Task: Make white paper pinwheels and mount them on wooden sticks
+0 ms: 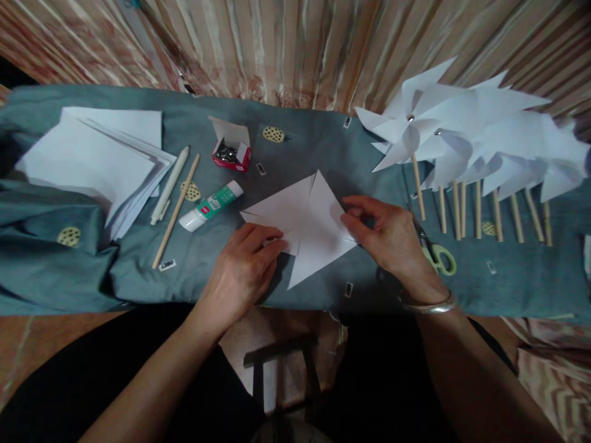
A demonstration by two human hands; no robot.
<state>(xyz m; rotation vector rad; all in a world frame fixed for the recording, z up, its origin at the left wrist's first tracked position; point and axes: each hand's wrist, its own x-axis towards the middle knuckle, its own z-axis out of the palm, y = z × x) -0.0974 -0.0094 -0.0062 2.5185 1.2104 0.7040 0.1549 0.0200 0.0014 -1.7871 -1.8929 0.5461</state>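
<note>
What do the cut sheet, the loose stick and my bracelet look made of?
The cut sheet: apparently paper, matte white, thin with crisp cut edges. The loose stick: probably bare wood, pale tan and dull. The bracelet: likely polished metal, silvery with bright highlights.

Head camera: is being worn | view: is being aimed forward-down | cloth-covered table [305,144]: is being framed from close above

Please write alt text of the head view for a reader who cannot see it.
Left hand and right hand touch a cut white paper on cloth; at left lie sheets, a pen, a stick, glue and an open box, at right scissors and pinwheels.
</note>
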